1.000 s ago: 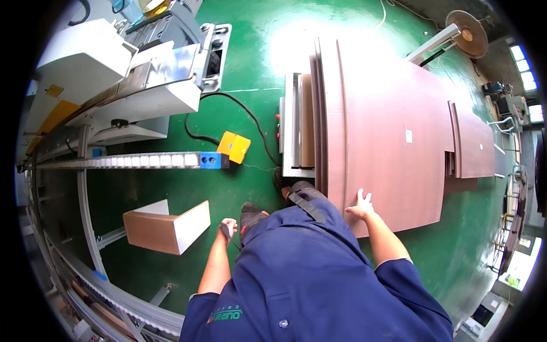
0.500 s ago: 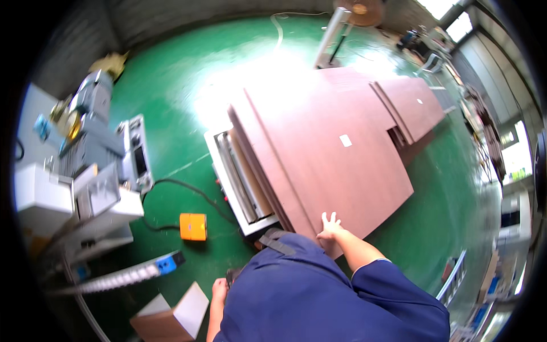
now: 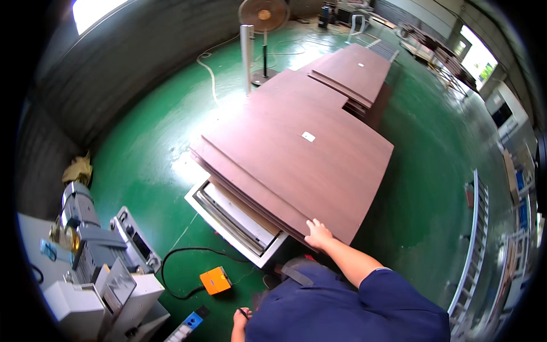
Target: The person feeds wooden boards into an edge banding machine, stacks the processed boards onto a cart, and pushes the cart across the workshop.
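A stack of large brown boards (image 3: 336, 162) lies in front of me, with a small white label (image 3: 308, 137) on the top one. Near the front edge of that stack, my right hand (image 3: 318, 235) rests on the top board with its fingers spread. Under the boards' left side, part of a white-framed lift table (image 3: 250, 249) sticks out. Low beside my body, my left hand (image 3: 240, 318) is closed, with something small and black at its fingers that I cannot make out.
An orange foot pedal (image 3: 216, 280) with a black cable lies on the green floor. Grey machinery (image 3: 91, 245) stands at the left. More boards (image 3: 359, 71) are stacked farther back by a fan (image 3: 264, 14) and a post. A metal roller rack (image 3: 472, 245) is at the right.
My view has tilted up and turned, so more of the far wall and fan shows. My right hand stays on the board, and my left hand stays low at my side.
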`<state>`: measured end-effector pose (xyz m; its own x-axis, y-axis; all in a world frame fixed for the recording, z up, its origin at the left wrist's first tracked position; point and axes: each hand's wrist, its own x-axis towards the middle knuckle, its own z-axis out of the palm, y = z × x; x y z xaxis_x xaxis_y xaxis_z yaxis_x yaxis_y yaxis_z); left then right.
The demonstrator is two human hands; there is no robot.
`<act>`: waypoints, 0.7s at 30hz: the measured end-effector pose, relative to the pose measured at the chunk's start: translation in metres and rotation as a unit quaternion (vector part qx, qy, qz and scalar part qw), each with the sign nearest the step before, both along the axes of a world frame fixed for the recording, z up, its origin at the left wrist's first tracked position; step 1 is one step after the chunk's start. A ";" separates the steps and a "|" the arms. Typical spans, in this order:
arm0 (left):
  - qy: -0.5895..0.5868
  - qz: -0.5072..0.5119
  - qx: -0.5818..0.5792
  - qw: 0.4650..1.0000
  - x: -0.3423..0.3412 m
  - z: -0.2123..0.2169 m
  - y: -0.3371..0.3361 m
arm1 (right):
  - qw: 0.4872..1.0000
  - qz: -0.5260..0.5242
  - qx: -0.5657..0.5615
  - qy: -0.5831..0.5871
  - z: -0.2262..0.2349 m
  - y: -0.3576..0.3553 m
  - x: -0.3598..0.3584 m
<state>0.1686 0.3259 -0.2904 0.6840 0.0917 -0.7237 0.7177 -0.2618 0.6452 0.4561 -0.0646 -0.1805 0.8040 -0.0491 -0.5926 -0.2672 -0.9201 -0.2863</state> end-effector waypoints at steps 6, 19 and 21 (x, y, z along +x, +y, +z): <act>0.163 0.162 -0.126 0.965 0.023 -0.050 0.008 | 0.994 -0.074 0.061 -0.060 -0.001 -0.041 -0.083; 0.064 -0.056 0.009 0.996 0.197 -0.071 -0.117 | 0.823 -0.551 0.116 -0.080 -0.139 -0.223 -0.322; 0.057 -0.043 0.021 0.997 0.227 -0.073 -0.161 | 0.801 -0.580 0.124 -0.081 -0.168 -0.238 -0.371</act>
<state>0.3956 0.1652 -0.3639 0.6046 0.0680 -0.7936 0.7592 -0.3508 0.5483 0.0847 -0.3030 -0.3486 0.3707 -0.7157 -0.5919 -0.8419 0.0100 -0.5395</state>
